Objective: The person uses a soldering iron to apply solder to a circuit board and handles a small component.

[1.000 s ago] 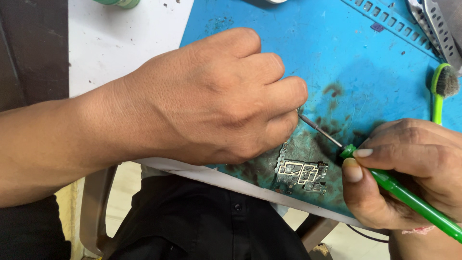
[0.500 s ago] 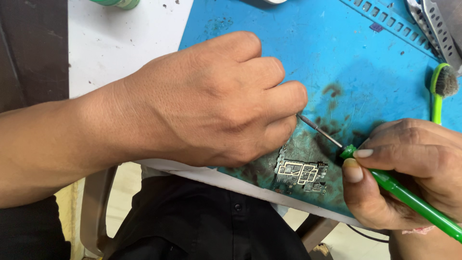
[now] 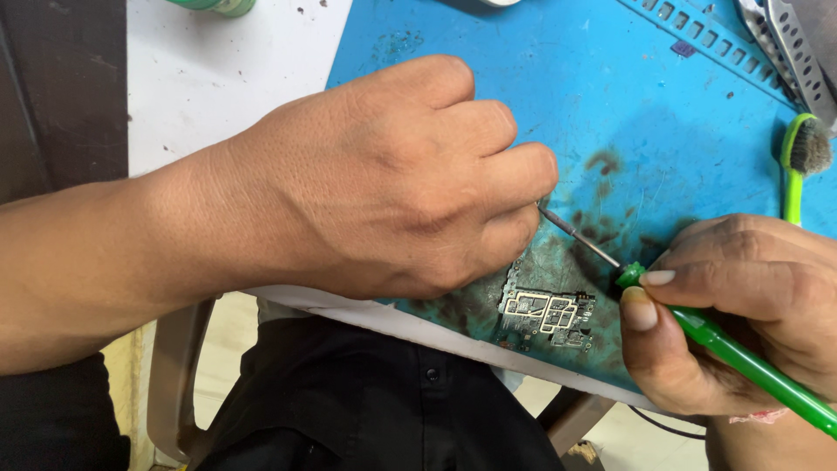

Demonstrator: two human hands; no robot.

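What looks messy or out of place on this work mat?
Dark brown stains smear the blue mat around the circuit board, which lies at the mat's near edge. A green brush has grimy bristles.

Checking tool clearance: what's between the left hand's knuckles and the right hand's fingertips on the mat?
Head view: the thin metal shaft of the green tool spans from right hand to left hand, over stained blue mat, just above the circuit board.
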